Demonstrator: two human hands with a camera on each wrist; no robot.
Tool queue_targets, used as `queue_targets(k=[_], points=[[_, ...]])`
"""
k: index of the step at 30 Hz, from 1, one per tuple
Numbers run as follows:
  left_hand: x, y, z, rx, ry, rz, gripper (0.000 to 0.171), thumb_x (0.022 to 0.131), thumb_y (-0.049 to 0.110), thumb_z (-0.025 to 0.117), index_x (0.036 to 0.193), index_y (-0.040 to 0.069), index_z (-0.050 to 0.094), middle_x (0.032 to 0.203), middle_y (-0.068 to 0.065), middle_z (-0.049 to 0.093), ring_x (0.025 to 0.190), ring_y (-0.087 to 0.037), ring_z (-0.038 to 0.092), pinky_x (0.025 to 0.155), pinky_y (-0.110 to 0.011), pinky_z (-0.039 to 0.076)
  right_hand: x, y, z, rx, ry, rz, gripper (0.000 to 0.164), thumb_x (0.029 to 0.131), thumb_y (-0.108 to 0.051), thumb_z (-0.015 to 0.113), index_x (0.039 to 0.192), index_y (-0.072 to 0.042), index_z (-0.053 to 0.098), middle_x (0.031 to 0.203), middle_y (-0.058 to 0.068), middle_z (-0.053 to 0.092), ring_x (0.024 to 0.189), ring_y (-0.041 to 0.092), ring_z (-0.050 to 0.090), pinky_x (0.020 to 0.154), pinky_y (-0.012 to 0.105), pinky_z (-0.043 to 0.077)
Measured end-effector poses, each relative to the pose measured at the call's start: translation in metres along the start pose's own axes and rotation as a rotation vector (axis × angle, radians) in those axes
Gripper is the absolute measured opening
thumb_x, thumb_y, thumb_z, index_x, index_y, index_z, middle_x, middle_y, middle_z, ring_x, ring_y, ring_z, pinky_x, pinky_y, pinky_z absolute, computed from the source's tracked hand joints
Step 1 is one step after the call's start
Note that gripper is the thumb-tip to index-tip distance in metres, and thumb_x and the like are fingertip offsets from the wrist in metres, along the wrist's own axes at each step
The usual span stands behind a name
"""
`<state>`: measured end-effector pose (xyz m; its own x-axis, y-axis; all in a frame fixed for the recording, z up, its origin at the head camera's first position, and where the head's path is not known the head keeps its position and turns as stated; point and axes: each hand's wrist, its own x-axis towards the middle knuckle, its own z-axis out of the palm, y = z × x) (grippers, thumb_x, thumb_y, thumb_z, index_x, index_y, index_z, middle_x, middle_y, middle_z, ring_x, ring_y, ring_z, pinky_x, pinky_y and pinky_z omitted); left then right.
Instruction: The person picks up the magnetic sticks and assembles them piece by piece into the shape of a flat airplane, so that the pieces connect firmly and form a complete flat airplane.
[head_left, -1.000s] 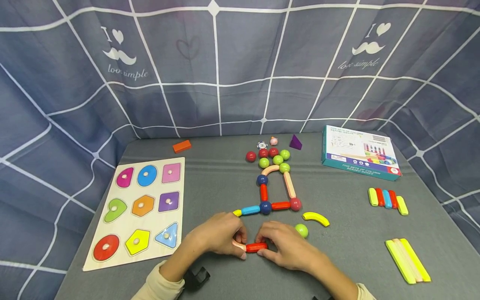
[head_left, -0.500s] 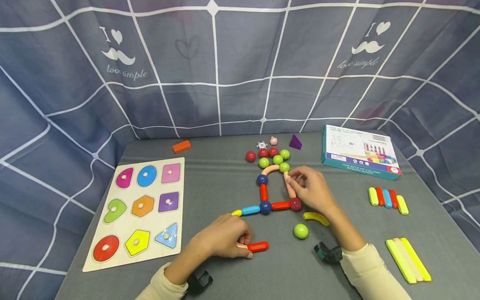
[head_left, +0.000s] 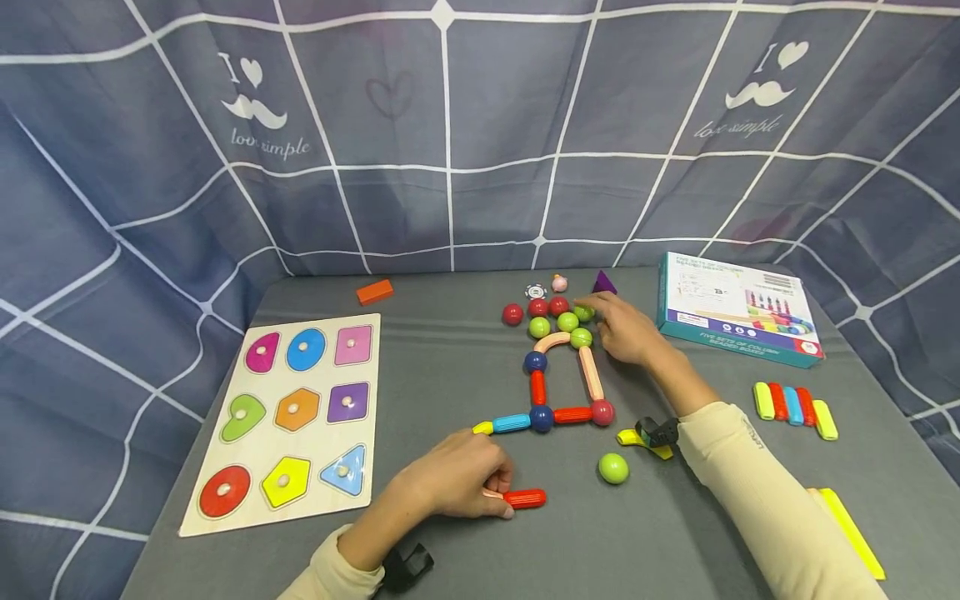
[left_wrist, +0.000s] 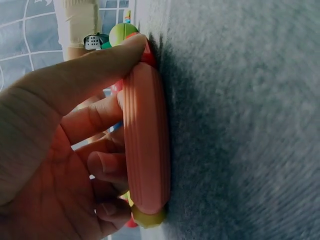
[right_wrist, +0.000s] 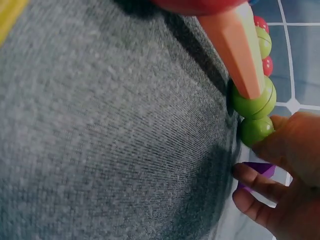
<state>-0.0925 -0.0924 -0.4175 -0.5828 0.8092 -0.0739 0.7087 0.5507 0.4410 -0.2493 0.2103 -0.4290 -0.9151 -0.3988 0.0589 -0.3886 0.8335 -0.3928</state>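
My left hand (head_left: 463, 477) holds a peach rod (left_wrist: 146, 140), thumb near its top end and the other fingers behind it. A red ribbed rod (head_left: 527, 498) joins that rod's end, and a yellow piece (left_wrist: 148, 219) shows at the other end. Far back, my right hand (head_left: 628, 330) pinches a green ball (right_wrist: 257, 131) at the right of a cluster of balls. Just in front of the cluster stands a loop of rods and balls: a peach straight rod (head_left: 591, 373), a green ball (head_left: 581, 337), a dark red ball (head_left: 602, 412) and a blue ball (head_left: 542, 418).
A loose green ball (head_left: 613, 468) and a yellow curved rod (head_left: 652, 447) lie in front of the loop. Left is a shape puzzle board (head_left: 315, 425); back right, a box (head_left: 738, 308). Short rods (head_left: 795, 407) lie at right. A purple prism (head_left: 603, 283) stands behind my right hand.
My right hand left the red rod, passed over the loop's peach straight rod, and reached back to the green ball. My left hand keeps its hold. The head view has shifted slightly.
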Motion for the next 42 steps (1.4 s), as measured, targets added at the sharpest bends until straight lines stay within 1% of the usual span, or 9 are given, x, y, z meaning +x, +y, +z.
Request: queue_targets(k=[4, 7, 11, 15, 19, 23, 27, 34, 42], points=[[0.001, 0.003, 0.003, 0.037, 0.03, 0.007, 0.036, 0.073, 0.048, 0.078, 0.059, 0.024, 0.054, 0.051, 0.02, 0.037, 0.046, 0.006, 0.034, 0.047, -0.019, 0.027, -0.004, 0.004, 0.001, -0.034, -0.001, 0.042, 0.042, 0.087, -0.004, 0.061, 0.128, -0.009, 0.056, 0.123, 0.015, 0.055, 0.114, 0.034, 0.051, 0.093, 0.056, 0.038], [0.002, 0.004, 0.005, 0.061, 0.043, 0.011, 0.036, 0.073, 0.048, 0.078, 0.06, 0.024, 0.054, 0.051, 0.02, 0.037, 0.046, 0.006, 0.034, 0.048, -0.019, 0.027, -0.011, 0.005, -0.001, -0.052, 0.001, 0.055, 0.037, 0.087, -0.009, 0.064, 0.123, -0.008, 0.058, 0.118, 0.015, 0.058, 0.109, 0.034, 0.053, 0.09, 0.055, 0.04], [0.002, 0.003, 0.005, 0.061, 0.036, 0.018, 0.036, 0.074, 0.046, 0.078, 0.06, 0.023, 0.054, 0.052, 0.019, 0.037, 0.047, 0.005, 0.034, 0.048, -0.019, 0.027, -0.03, -0.004, -0.009, -0.026, 0.079, 0.058, 0.034, 0.089, -0.021, 0.066, 0.12, -0.01, 0.06, 0.108, 0.011, 0.062, 0.093, 0.029, 0.058, 0.075, 0.048, 0.045], [0.002, 0.0, 0.002, 0.01, 0.019, 0.023, 0.036, 0.075, 0.045, 0.077, 0.061, 0.022, 0.053, 0.053, 0.018, 0.037, 0.048, 0.005, 0.033, 0.047, -0.019, 0.025, -0.061, -0.027, -0.018, 0.062, 0.153, -0.017, 0.032, 0.089, -0.034, 0.066, 0.114, -0.013, 0.063, 0.092, 0.001, 0.063, 0.077, 0.019, 0.054, 0.062, 0.035, 0.041], [0.002, -0.002, -0.002, -0.061, 0.009, 0.026, 0.037, 0.076, 0.044, 0.077, 0.062, 0.022, 0.052, 0.056, 0.016, 0.039, 0.05, 0.005, 0.034, 0.047, -0.018, 0.025, -0.097, -0.057, -0.013, 0.191, 0.11, -0.138, 0.023, 0.087, -0.041, 0.068, 0.102, -0.024, 0.064, 0.077, -0.011, 0.057, 0.067, 0.01, 0.051, 0.057, 0.027, 0.04], [0.002, -0.003, -0.003, -0.102, -0.004, 0.022, 0.035, 0.076, 0.044, 0.077, 0.063, 0.023, 0.052, 0.057, 0.017, 0.042, 0.051, 0.005, 0.036, 0.047, -0.018, 0.027, -0.128, -0.085, 0.008, 0.215, 0.024, -0.227, 0.027, 0.082, -0.046, 0.071, 0.101, -0.029, 0.063, 0.082, -0.02, 0.054, 0.073, 0.005, 0.051, 0.063, 0.024, 0.043], [0.002, -0.004, -0.003, -0.119, -0.004, 0.019, 0.034, 0.076, 0.044, 0.077, 0.063, 0.025, 0.052, 0.056, 0.018, 0.044, 0.05, 0.006, 0.037, 0.046, -0.018, 0.029, -0.144, -0.1, 0.027, 0.187, -0.029, -0.311, 0.032, 0.078, -0.044, 0.076, 0.104, -0.029, 0.064, 0.095, -0.025, 0.056, 0.086, 0.004, 0.048, 0.074, 0.025, 0.041], [0.002, -0.004, -0.002, -0.125, -0.009, 0.001, 0.033, 0.077, 0.043, 0.076, 0.064, 0.025, 0.053, 0.056, 0.018, 0.045, 0.049, 0.005, 0.038, 0.045, -0.018, 0.03, -0.15, -0.109, 0.043, 0.17, -0.03, -0.349, 0.034, 0.074, -0.041, 0.08, 0.102, -0.033, 0.063, 0.096, -0.026, 0.055, 0.085, 0.0, 0.04, 0.075, 0.025, 0.036], [0.003, -0.002, -0.001, -0.084, -0.031, 0.002, 0.029, 0.076, 0.039, 0.078, 0.066, 0.024, 0.055, 0.059, 0.014, 0.048, 0.051, 0.004, 0.037, 0.047, -0.019, 0.029, -0.151, -0.108, 0.04, 0.155, -0.022, -0.345, 0.037, 0.075, -0.046, 0.078, 0.105, -0.03, 0.065, 0.099, -0.025, 0.057, 0.091, -0.001, 0.041, 0.078, 0.028, 0.038]])
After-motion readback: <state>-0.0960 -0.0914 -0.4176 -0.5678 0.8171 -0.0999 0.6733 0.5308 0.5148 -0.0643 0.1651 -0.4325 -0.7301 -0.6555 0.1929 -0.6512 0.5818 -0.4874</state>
